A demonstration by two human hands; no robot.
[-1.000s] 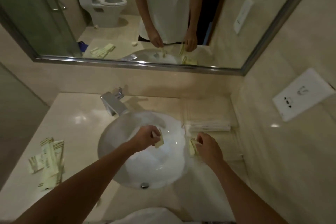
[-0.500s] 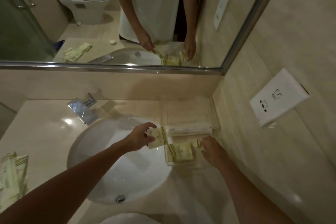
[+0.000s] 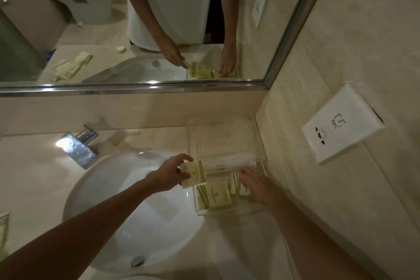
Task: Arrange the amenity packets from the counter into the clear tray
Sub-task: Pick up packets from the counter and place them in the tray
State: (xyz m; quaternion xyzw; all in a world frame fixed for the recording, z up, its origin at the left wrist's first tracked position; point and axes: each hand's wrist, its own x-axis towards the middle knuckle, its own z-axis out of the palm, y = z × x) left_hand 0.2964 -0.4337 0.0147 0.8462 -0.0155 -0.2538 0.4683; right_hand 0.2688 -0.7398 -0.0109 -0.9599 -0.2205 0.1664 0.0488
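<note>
The desk is polished beige stone, glossy under the light. The basin is smooth, shiny white ceramic; the faucet is bright chromed metal. The tray is clear glossy plastic, the packets matt cream paper. The mirror frame is brushed metal.

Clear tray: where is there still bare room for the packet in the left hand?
In the clear tray, one packet fills the front-left and the right hand presses another on the right. The left hand holds its packet at the back-left corner, which looks bare.
</note>
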